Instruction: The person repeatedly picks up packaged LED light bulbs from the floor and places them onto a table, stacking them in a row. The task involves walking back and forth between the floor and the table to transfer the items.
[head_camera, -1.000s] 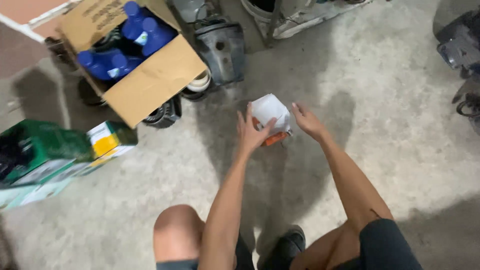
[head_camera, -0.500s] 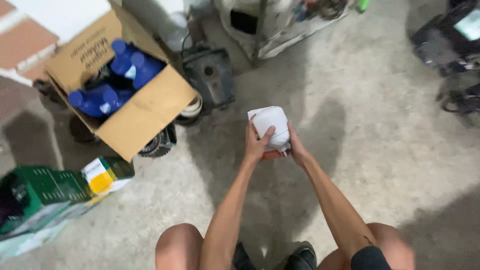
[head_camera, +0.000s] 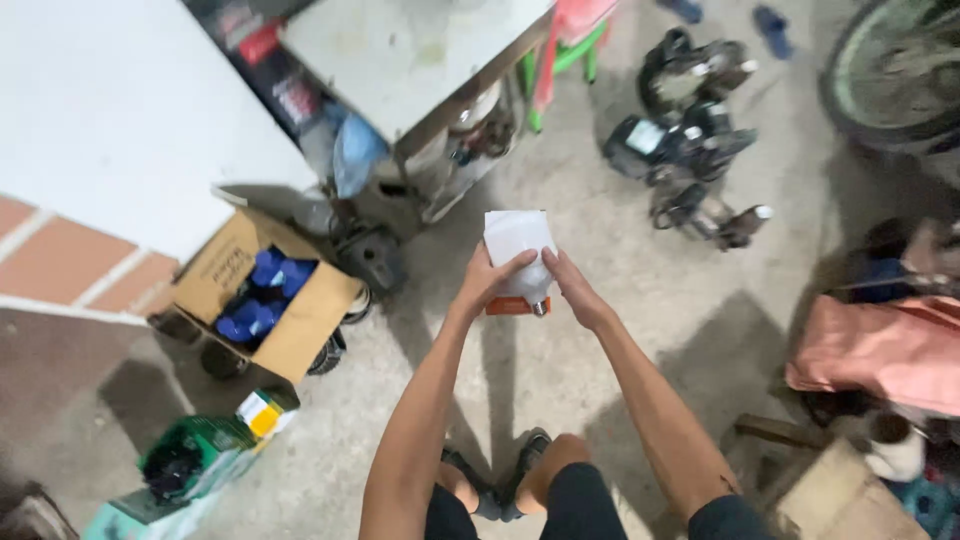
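Both my hands hold a small white box (head_camera: 518, 248) with an orange lower edge, raised in front of me above the concrete floor. My left hand (head_camera: 487, 282) grips its left side with the fingers wrapped over the front. Against its right side, my right hand (head_camera: 574, 288) lies with the fingers extended. A small dark metal tip pokes out at the bottom of the box between my hands. My knees and sandalled feet show below.
An open cardboard box (head_camera: 262, 297) of blue containers sits at left, with a green carton (head_camera: 195, 460) nearer me. A metal table (head_camera: 420, 60) stands ahead. Black engine parts (head_camera: 690, 150) lie upper right, a wheel (head_camera: 890, 70) beyond, pink cloth (head_camera: 880, 350) at right.
I have risen and the view has pulled back and swung. The white box has come up off the floor in both hands, and the cardboard box now looks farther away.
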